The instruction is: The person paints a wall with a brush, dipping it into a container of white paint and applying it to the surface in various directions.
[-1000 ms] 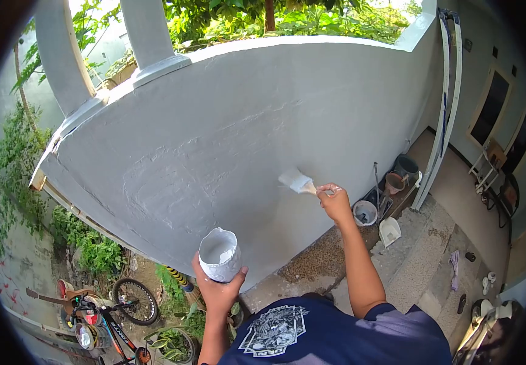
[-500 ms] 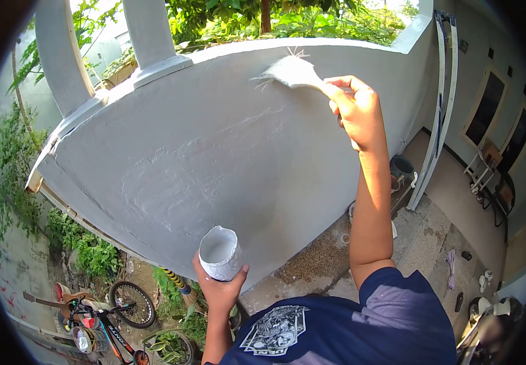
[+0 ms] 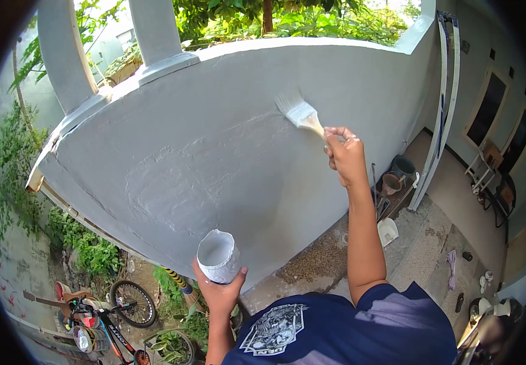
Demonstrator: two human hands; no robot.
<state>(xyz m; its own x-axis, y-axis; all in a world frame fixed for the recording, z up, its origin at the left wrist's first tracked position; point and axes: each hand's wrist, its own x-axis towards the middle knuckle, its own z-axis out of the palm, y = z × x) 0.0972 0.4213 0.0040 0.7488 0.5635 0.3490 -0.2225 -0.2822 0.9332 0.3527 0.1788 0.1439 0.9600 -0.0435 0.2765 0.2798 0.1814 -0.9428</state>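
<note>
My right hand (image 3: pixel 345 155) is closed round the handle of a wide paintbrush (image 3: pixel 302 114). The brush's bristles touch the grey-white wall (image 3: pixel 257 152) a little below its top edge, pointing up and left. Lower down, my left hand (image 3: pixel 220 291) wraps round a paint-coated cup (image 3: pixel 219 258) with a ragged rim. Pale paint shows inside the cup, which is held upright just in front of the wall. Rough raised patches run across the wall's middle.
Two pillars (image 3: pixel 156 36) stand on the wall at upper left. A bicycle (image 3: pixel 123 331) and a potted plant (image 3: pixel 171 348) are below left. Buckets (image 3: pixel 402 167) and a white dustpan (image 3: pixel 388 232) sit by the wall's foot at right, near a leaning ladder-like frame (image 3: pixel 448 91).
My right hand has moved the paintbrush down the wall, from near the sunlit top edge to a shaded part. My left hand and the cup have hardly moved.
</note>
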